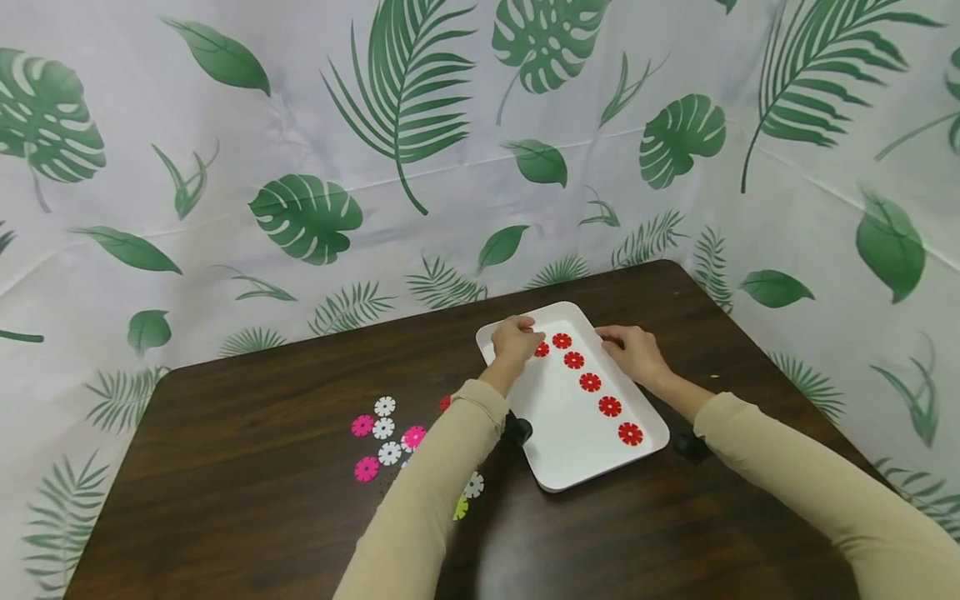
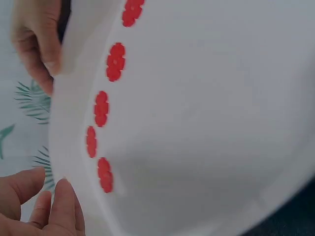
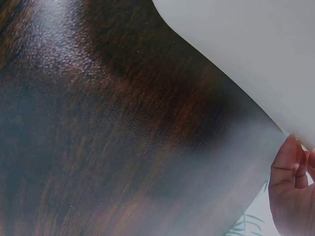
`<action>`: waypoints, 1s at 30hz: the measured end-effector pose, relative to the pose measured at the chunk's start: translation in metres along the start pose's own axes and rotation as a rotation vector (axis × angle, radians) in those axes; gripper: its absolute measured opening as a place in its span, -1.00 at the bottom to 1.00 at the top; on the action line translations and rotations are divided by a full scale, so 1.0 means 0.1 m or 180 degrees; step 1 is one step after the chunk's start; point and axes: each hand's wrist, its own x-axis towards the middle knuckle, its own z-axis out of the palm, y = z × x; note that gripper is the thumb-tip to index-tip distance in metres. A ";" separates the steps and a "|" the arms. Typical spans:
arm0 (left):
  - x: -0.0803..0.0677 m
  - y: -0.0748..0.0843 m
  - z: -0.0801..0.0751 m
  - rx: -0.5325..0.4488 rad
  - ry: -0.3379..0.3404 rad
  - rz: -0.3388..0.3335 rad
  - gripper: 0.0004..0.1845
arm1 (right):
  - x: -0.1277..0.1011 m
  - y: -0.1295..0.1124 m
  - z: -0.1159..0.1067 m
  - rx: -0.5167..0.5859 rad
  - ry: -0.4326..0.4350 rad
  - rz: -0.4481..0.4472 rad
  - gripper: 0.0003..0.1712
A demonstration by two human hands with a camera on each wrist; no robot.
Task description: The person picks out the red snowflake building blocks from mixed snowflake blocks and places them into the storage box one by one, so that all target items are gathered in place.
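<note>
A white rectangular tray (image 1: pixel 570 462) lies on the dark table. Along its far end and right side runs a bent line of several red notched plastic discs (image 1: pixel 590 382). Over the tray's far end is my left hand (image 1: pixel 513 343), close to the red disc at the line's left end. In the left wrist view that hand (image 2: pixel 47 206) has its thumb apart from its fingers, and nothing shows between them. My right hand (image 1: pixel 633 353) grips the tray's right rim; in the right wrist view its fingertips (image 3: pixel 288 155) pinch the tray edge.
Left of the tray, white, pink and other notched discs (image 1: pixel 389 453) lie loose on the wooden table (image 1: pixel 247 467). My left sleeve (image 1: pixel 427 500) covers some of them. A leaf-print cloth (image 1: pixel 450 183) hangs behind the table and along its right side.
</note>
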 end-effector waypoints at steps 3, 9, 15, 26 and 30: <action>-0.05 0.05 -0.09 -0.0378 -0.0276 0.0063 -0.70 | 0.01 -0.01 -0.01 -0.0007 0.0002 0.0008 -0.62; -0.16 0.13 -0.37 -0.0834 -0.0730 0.0089 -0.65 | 0.01 -0.02 -0.01 -0.0002 -0.0021 0.0021 -0.61; -0.25 0.07 -0.63 -0.0940 -0.0885 0.0057 -0.63 | 0.00 -0.01 -0.01 -0.0014 -0.0060 0.0037 -0.60; -0.42 -0.17 -0.93 -0.0839 -0.0935 0.0095 -0.66 | -0.01 0.00 -0.02 -0.0002 -0.0038 0.0015 -0.61; -0.50 -0.27 -1.05 -0.0868 -0.0965 0.0101 -0.65 | -0.01 0.00 -0.02 0.0006 -0.0042 0.0019 -0.61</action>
